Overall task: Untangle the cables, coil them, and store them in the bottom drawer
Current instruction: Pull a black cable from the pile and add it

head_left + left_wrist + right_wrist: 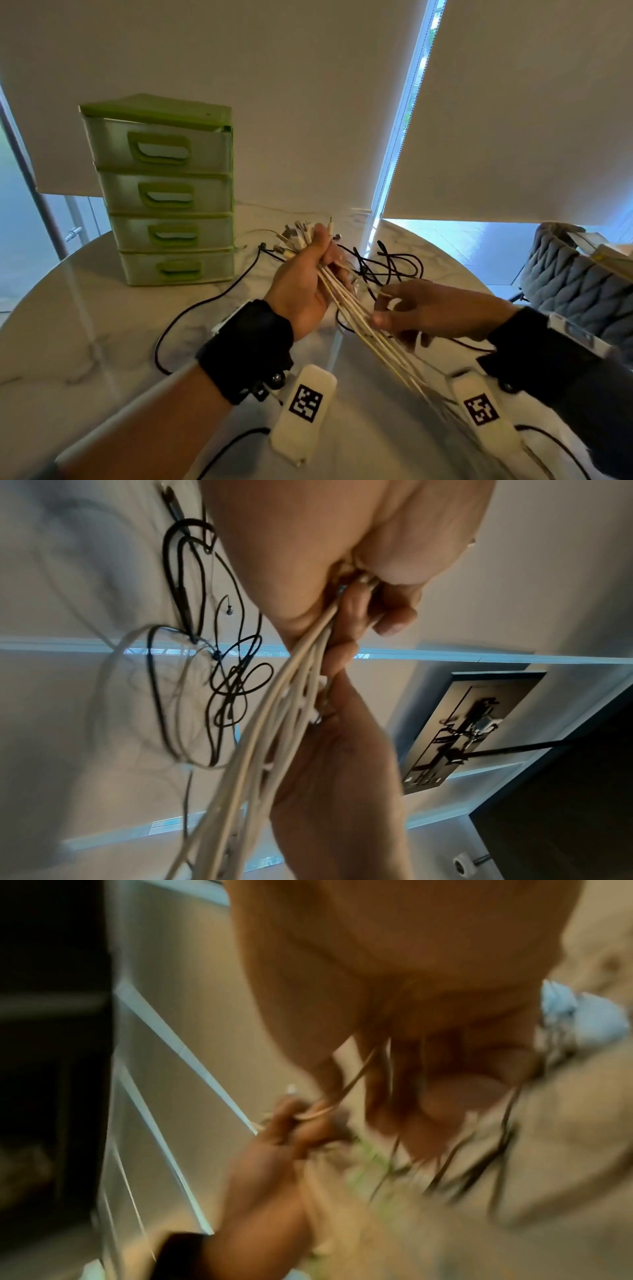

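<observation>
Smooth white cables (356, 318) fan from the fisted left hand (305, 277).

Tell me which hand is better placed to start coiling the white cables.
The right hand, probably. The left hand already grips the white cables just below their plug ends, anchoring them, while the right hand's fingers sit loosely against the strands lower down, free to wind them. The drawer unit is shut.
</observation>
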A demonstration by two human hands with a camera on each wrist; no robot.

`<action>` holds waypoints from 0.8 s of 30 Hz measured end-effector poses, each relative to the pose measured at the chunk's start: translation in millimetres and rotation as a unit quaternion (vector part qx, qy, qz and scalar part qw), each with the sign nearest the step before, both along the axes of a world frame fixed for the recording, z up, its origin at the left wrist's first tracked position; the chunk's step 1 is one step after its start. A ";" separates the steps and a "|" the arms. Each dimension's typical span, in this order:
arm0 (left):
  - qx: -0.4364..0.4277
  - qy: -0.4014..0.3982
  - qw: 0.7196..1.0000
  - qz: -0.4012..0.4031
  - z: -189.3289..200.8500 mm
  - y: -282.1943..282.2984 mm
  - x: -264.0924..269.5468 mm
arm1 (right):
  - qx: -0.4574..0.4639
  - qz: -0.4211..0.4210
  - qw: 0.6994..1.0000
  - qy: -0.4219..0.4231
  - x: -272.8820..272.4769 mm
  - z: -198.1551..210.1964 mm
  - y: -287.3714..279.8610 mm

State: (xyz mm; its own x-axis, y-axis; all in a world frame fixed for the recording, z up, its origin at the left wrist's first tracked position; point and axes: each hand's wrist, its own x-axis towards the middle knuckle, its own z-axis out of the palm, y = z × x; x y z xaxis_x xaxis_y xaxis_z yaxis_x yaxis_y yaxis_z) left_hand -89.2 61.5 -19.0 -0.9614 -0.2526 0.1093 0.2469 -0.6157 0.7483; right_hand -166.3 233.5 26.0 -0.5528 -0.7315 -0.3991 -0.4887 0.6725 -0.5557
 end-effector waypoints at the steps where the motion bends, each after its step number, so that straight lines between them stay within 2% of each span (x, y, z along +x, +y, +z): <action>1: 0.003 0.007 1.000 0.011 4.0 -5.7 1.3 | 0.040 0.016 0.999 0.014 -6.2 3.2 7.3; 3: 0.042 0.032 0.998 0.030 14.0 -18.0 3.8 | 0.101 -0.009 0.990 0.094 -25.8 5.7 21.7; 5: 0.104 0.067 0.991 0.041 25.9 -28.9 7.5 | 0.120 -0.078 0.971 0.190 -50.6 6.2 33.4; 8: 0.107 0.076 0.988 0.081 36.6 -39.9 10.6 | 0.127 -0.141 0.956 0.223 -78.9 12.8 43.8; 10: 0.052 0.053 0.993 0.095 37.5 -41.6 10.8 | 0.046 -0.166 0.960 0.221 -91.6 23.7 43.0; 11: 0.019 0.034 0.995 0.090 35.7 -41.0 10.1 | -0.034 -0.186 0.963 0.192 -92.3 31.6 40.1; 13: -0.040 -0.016 0.996 0.076 30.0 -37.0 6.5 | -0.203 -0.216 0.949 0.108 -85.8 47.1 27.9; 14: -0.066 -0.038 0.995 0.068 27.0 -33.6 4.5 | -0.257 -0.207 0.940 0.085 -78.4 53.6 20.6; 16: -0.122 -0.072 0.988 0.062 22.4 -25.9 -2.7 | -0.315 -0.152 0.930 0.110 -60.1 62.7 8.4; 18: -0.171 -0.074 0.980 0.064 23.4 -16.2 -10.7 | -0.361 -0.084 0.920 0.128 -38.6 69.8 -0.9; 20: -0.219 -0.065 0.972 0.051 24.0 -7.1 -19.7 | -0.408 -0.019 0.906 0.110 -22.5 78.6 -7.8; 22: -0.275 -0.061 0.959 0.013 20.3 1.6 -26.9 | -0.466 0.021 0.880 0.093 -10.6 88.9 -13.1; 24: -0.315 -0.072 0.946 -0.017 14.0 6.1 -31.5 | -0.540 0.039 0.832 0.122 -6.1 98.5 -13.9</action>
State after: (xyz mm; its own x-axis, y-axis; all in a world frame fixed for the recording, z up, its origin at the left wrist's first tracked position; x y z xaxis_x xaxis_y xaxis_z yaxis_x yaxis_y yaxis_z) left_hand -120.6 67.6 -5.0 -0.9841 -0.1500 0.0948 0.1021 -0.0416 0.9939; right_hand -172.4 219.6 124.6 -0.4552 -0.6280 0.6312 -0.6949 -0.1926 -0.6928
